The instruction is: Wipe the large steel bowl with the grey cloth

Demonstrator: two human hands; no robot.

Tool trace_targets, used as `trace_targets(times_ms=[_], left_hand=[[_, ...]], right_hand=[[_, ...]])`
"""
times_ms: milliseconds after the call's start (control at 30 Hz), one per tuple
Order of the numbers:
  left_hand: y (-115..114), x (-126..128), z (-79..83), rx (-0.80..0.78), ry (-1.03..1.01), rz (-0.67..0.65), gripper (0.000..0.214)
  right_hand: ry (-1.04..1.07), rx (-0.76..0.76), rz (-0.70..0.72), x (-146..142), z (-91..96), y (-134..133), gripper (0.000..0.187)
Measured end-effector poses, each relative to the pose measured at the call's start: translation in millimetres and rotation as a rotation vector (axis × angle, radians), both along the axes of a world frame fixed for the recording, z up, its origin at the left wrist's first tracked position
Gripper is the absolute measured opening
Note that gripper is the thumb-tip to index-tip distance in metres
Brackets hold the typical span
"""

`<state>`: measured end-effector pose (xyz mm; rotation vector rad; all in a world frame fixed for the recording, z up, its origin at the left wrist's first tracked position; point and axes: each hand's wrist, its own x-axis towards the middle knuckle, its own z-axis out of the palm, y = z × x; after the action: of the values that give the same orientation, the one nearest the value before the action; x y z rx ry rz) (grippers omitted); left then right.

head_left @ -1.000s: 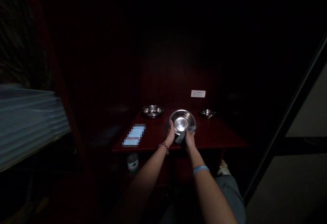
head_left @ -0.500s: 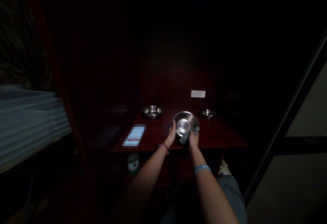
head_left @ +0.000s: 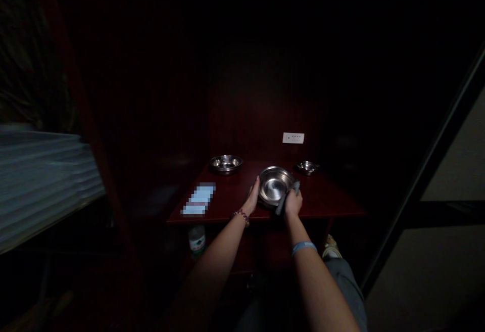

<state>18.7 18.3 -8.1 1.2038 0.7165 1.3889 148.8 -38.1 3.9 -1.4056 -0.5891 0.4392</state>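
A steel bowl (head_left: 273, 185) is tilted toward me over the dark red table (head_left: 326, 200). My left hand (head_left: 252, 201) grips its left rim, fingers closed on the edge. My right hand (head_left: 293, 202) is closed on a grey cloth (head_left: 288, 194) pressed against the bowl's right rim. A beaded bracelet sits on my left wrist and a blue band on my right.
A second steel bowl (head_left: 226, 163) stands at the back left of the table and a small one (head_left: 307, 167) at the back right. A blurred light-blue card (head_left: 199, 199) lies on the left. A white socket plate (head_left: 293, 138) is on the wall. A bottle (head_left: 197, 241) stands below.
The bowl has shifted slightly right and tipped less toward me. My right hand with the cloth has moved from the bowl's lower edge up to its right rim.
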Motion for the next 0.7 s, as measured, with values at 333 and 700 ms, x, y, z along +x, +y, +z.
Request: trace_targets(times_ms=[333,700], left_hand=[[-15.7,2.2,14.1,-0.042,-0.085,-0.209,0.06],[-24.6,-0.9,17.9,-0.083,-0.105,-0.192,0.058]], right_hand=[[0.072,0.123,0.069,11.9,10.0,-5.4,0.026],[0.172,0.187,0.372,31.3,19.3,-1.8,0.012]])
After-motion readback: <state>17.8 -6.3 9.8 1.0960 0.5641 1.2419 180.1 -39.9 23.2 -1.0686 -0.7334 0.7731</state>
